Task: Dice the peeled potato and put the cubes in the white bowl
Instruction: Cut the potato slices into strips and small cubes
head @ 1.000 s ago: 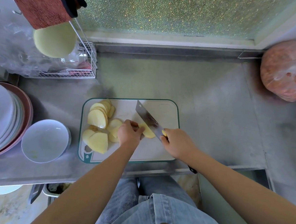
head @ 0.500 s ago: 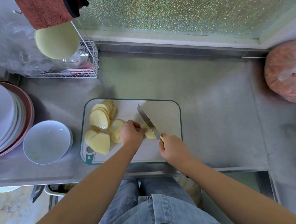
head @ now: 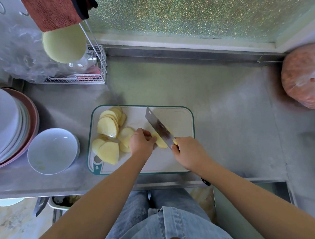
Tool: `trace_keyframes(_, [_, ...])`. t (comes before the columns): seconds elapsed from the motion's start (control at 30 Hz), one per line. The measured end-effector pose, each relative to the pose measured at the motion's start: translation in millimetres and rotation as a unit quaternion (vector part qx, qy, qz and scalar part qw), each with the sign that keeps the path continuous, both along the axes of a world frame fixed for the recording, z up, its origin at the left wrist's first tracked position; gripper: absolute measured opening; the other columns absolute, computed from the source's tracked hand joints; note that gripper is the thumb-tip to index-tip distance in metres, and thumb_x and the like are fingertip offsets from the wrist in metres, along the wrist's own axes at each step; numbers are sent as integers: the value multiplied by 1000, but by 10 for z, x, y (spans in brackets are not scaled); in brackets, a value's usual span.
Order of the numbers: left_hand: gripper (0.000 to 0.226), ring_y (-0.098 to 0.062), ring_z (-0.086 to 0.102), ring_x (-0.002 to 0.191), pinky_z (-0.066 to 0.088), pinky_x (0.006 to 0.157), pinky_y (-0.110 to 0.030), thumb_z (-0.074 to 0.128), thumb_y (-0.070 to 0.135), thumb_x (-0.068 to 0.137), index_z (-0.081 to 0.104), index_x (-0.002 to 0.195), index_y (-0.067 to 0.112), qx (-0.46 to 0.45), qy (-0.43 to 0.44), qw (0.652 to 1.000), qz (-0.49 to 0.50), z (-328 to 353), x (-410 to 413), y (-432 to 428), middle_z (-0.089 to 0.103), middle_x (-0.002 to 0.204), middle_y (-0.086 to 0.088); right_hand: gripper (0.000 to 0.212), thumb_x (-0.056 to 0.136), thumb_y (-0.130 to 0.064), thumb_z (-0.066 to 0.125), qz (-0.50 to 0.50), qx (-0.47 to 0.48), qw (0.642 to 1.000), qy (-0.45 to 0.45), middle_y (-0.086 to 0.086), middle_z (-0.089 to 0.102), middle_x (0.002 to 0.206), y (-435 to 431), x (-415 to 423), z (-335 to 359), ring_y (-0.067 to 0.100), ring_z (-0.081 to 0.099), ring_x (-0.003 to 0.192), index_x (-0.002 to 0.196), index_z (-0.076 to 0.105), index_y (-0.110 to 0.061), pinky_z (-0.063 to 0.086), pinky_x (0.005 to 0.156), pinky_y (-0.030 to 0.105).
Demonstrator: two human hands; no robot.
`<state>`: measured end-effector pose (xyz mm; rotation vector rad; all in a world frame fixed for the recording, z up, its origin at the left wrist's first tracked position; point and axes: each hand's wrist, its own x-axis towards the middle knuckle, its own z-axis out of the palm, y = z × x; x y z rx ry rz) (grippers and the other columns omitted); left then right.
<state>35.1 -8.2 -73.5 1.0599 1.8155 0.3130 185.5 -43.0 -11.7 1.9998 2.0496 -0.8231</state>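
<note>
Curls the left fingers (head: 148,136) of the left hand (head: 141,143) over the near end of a potato piece (head: 160,143), knuckles toward the blade, pinning it to the board (head: 180,119). Wraps the right fingers (head: 176,149) of the right hand (head: 189,152) round the handle of the knife (head: 158,126), with most of the handle hidden under the palm. Shows the flat of the blade now, tilted, heel over the piece and tip out across the board. Half a second back, stood edge-on and down in the potato. Reads as one stroke just finished and the blade brought up for the next; cannot tell whether the edge touches the piece. Means slicing only so far: no cubes anywhere on the board. Leaves the slices (head: 107,128) fanned and heaped on the left side of the board, touching one another, unmoved over the last second. Keeps the bowl (head: 52,150) on the bench (head: 227,115) just left of the board, with no potato in it, only a few pale specks. Still needs, at a guess, the last piece sliced, the slices cut into strips and then across, and the cubes carried left to the bowl. Calls for care with the left fingertips, close beside the edge as the piece shortens.
</note>
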Motion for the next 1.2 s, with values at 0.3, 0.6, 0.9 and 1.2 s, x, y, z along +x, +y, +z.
trace_keyframes(0.3, [20,-20,64,80,46,61,-27,69,22,84,53,94,17,2,11,1000,-11,-44,9,19,71,83,-4,34,97,-22,39,-22,-31,999,8,-3,35,63,-73,-55,-112,27,43,68,64,27,-20,30,62,31])
trace_keyframes(0.6, [23,-18,64,75,43,57,-25,71,22,82,55,97,15,7,13,1000,-13,-38,6,9,70,80,-5,24,98,-26,43,-52,21,997,49,10,55,68,-117,-43,-225,35,57,70,79,49,-12,29,58,31])
trace_keyframes(0.9, [14,-8,56,63,33,48,-18,63,17,88,55,100,14,28,18,999,-17,17,-5,-33,70,84,-5,42,96,-26,43,-16,3,999,28,4,43,68,-106,-9,-46,28,38,65,61,20,-23,26,59,31])
trace_keyframes(1.2, [15,-23,64,83,51,68,-32,65,19,85,54,94,16,21,30,999,-23,-30,7,-7,71,84,-4,22,98,-23,39,-22,-22,999,25,-4,37,63,-182,-91,-120,24,43,65,77,39,-15,30,59,30])
